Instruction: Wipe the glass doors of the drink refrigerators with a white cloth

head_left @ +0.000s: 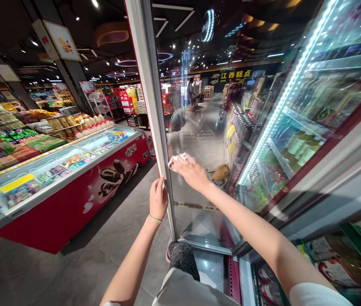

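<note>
A sleeve (314,294) leads to the right hand (193,173), holding a cloth (183,156) against the glass (199,140), beside the frame (151,106) the left hand (159,199) grips, wiping apparently under way, how much is left unclear

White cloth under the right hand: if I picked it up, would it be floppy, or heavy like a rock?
The white cloth would probably flop, since it looks crumpled under the right hand. It's likely light, being small enough for the fingers to cover most of it. I can't tell if it's wet.
</note>
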### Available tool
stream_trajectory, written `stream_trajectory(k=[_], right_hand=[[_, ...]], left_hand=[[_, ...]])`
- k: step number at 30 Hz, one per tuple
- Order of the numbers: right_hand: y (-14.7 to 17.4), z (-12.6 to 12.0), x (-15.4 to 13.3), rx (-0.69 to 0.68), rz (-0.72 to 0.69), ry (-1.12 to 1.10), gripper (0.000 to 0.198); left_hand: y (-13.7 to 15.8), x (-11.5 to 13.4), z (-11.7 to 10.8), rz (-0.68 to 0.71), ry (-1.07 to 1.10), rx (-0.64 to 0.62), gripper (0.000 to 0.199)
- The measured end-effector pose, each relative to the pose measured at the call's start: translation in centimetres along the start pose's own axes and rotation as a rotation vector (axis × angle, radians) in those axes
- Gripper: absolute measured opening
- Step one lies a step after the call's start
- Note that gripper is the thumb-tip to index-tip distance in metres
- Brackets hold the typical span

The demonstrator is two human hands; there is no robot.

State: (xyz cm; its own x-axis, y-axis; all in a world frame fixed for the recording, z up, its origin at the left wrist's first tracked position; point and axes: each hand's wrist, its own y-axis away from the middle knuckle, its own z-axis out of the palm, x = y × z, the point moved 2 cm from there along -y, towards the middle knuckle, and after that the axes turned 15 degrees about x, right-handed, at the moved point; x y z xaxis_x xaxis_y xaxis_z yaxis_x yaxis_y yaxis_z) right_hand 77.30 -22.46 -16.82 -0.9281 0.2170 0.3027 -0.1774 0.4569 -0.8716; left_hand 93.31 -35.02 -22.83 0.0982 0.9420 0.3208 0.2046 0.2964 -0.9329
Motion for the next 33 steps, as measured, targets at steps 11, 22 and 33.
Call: stream_trajectory(k=[11, 22, 33], right_hand=[[11.4, 1.3, -5.6, 0.013, -0.156, -0.007, 0.039], [0.3, -7.8, 6.8, 0.154, 0.283, 0.431, 0.050], [9.9, -7.9, 4.0, -0.131, 0.056, 0.200, 0.048]], left_hand=[[0.5, 0.1, -0.4, -0.046, 0.028, 0.025, 0.058], [-1.9, 3.9, 3.1, 0.060, 0.119, 0.045, 0.061], [-3.5, 6.0, 4.8, 0.186, 0.114, 0.009, 0.064]])
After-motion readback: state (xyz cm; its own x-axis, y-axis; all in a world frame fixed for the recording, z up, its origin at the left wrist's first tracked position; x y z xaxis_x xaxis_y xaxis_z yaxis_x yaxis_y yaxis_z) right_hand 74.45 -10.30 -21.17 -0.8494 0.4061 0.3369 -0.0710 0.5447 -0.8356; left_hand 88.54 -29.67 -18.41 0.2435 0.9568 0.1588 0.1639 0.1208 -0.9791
